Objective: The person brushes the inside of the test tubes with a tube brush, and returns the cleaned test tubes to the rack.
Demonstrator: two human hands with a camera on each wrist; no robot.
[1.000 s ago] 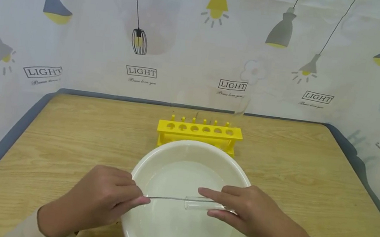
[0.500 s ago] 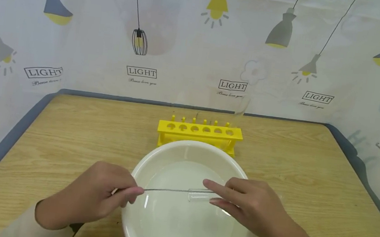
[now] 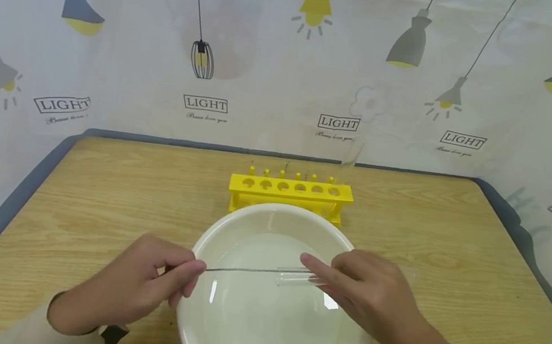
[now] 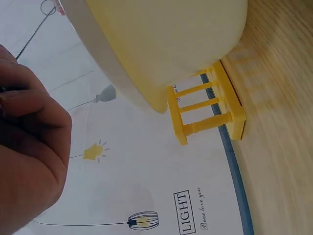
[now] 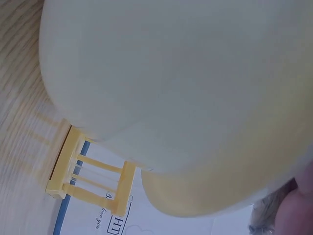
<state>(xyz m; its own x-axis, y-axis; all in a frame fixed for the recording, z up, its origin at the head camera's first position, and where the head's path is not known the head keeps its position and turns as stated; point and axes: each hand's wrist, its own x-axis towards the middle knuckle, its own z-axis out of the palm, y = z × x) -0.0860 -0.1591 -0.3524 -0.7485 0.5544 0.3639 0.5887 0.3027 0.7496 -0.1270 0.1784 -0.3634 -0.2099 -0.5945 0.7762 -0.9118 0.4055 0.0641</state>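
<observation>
A clear glass test tube lies almost level above a white basin, its open mouth facing left. My right hand holds the tube between thumb and fingers, index finger stretched along it. From the mouth runs the thin twisted-wire handle of a test tube brush. My left hand pinches that wire over the basin's left rim. In the left wrist view, the wire ends near a ring, the tube's mouth. Grey bristles show inside the glass in the right wrist view.
Behind the basin stands a yellow test tube rack with a row of holes and pegs. A faint clear tube rises at its right end. The wooden table is backed by a patterned cloth.
My hands have moved apart and slightly up the view, the left one leftward and the right one rightward with the tube. A longer stretch of wire shows outside the tube's mouth.
</observation>
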